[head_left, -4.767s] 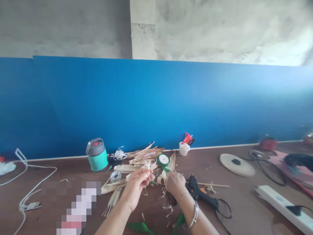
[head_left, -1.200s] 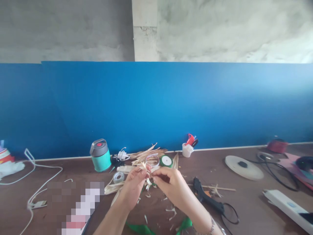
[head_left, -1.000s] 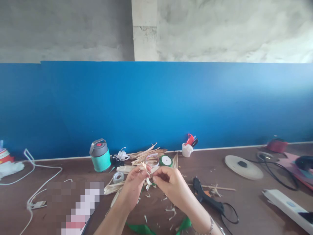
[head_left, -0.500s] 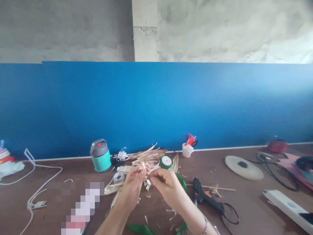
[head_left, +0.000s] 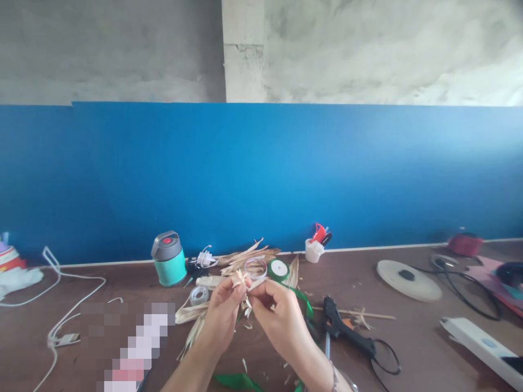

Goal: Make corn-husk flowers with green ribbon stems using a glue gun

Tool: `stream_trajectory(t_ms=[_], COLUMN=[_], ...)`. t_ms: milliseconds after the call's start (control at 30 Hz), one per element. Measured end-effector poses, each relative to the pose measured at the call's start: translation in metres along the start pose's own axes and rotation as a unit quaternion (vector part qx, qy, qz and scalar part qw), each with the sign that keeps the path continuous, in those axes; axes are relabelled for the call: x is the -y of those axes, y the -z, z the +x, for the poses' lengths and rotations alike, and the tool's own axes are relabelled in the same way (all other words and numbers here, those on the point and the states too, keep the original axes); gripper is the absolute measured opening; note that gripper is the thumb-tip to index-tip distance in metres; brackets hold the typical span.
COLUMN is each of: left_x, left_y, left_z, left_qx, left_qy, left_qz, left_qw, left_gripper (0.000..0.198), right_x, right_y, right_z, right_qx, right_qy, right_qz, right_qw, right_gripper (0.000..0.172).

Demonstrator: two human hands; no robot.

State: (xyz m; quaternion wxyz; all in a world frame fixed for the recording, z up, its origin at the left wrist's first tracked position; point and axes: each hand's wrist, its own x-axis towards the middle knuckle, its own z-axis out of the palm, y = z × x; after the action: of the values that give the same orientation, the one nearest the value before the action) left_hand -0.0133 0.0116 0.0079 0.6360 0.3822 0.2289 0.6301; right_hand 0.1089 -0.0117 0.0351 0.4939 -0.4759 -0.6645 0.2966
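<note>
My left hand (head_left: pixel 224 311) pinches a small pale husk flower (head_left: pixel 240 279) between thumb and fingers, its frayed petals pointing up. Close beside it, my right hand (head_left: pixel 274 310) has thumb and fingers pressed together at the flower's lower right; what they grip is too small to make out. Thin pale strips hang between the hands. Behind them lie dried husks (head_left: pixel 245 260), a roll of pale tape (head_left: pixel 255 268) and a green ribbon spool (head_left: pixel 279 269). A clear tape roll (head_left: pixel 199 295) rests left of my left hand.
A black glue gun (head_left: pixel 347 332) lies at the right, near a thin stick (head_left: pixel 378 316). Further right are a round white lid (head_left: pixel 408 280) and a white power strip (head_left: pixel 482 345). A teal jar (head_left: pixel 169 267) stands back left; a white cup (head_left: pixel 314 251) holds tools. White cables (head_left: pixel 77 294) lie left.
My right hand has turned slightly and its wrist has shifted a little left. The husk flower is tilted a little differently in my left hand.
</note>
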Motion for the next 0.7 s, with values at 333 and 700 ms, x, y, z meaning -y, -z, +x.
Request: stream_trajectory(t_ms=[333, 700], left_x=[0.005, -0.003], left_y=[0.005, 0.002], left_z=[0.001, 0.003], left_qx=[-0.012, -0.013], left_qy=[0.033, 0.047], left_qz=[-0.040, -0.003], left_qw=[0.999, 0.999], left_gripper=[0.007, 0.013], right_x=[-0.003, -0.017], right_y=[0.000, 0.014], right_z=[0.009, 0.018], right_qx=[0.074, 0.054], right_qy=[-0.069, -0.093], right_qz=[0.140, 0.127], right_qw=[0.985, 0.986], right_gripper=[0.017, 0.020])
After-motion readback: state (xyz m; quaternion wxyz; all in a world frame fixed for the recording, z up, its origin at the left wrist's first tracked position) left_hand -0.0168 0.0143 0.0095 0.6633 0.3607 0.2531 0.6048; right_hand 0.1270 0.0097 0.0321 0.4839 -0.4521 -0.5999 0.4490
